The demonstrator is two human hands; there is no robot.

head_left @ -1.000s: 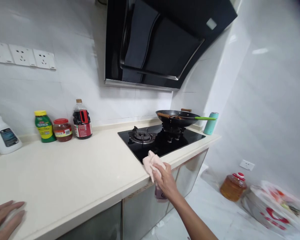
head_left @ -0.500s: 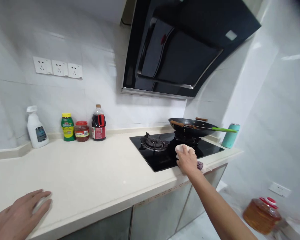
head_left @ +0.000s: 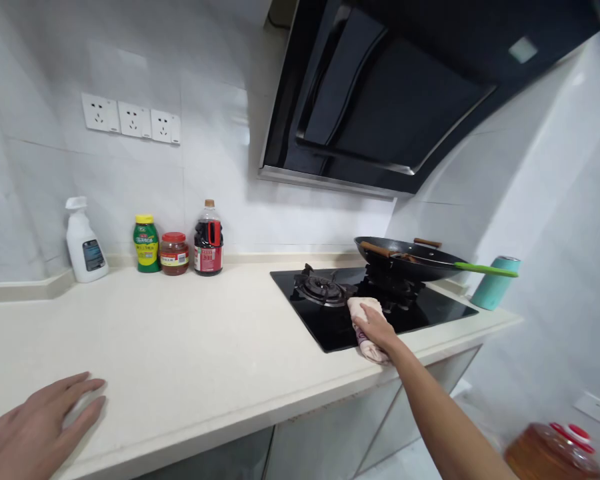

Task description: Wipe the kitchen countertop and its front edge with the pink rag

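My right hand [head_left: 377, 327] grips a folded, pale cloth [head_left: 361, 305] with a purple mark, pressing it on the front part of the black glass gas cooktop [head_left: 325, 333]. Part of the cloth hangs past the cooktop onto the counter's front strip. Just behind the hand is the left burner [head_left: 324, 288], which carries no pan. At the lower left, my left hand [head_left: 45, 423] rests open on the cream countertop [head_left: 180, 353], fingers apart and nothing in it.
A dark wok [head_left: 413, 257] sits on the right burner, with a green handle [head_left: 485, 269] jutting over its rim. Beside it stands a teal can [head_left: 495, 283]. A spray bottle [head_left: 86, 243] and a soy sauce bottle [head_left: 209, 240] stand along the wall. A black range hood [head_left: 380, 100] overhangs.
My right hand has shifted on the cooktop and the cloth now stretches out beneath it toward the front edge. The view has turned slightly left. My left hand stays in place.
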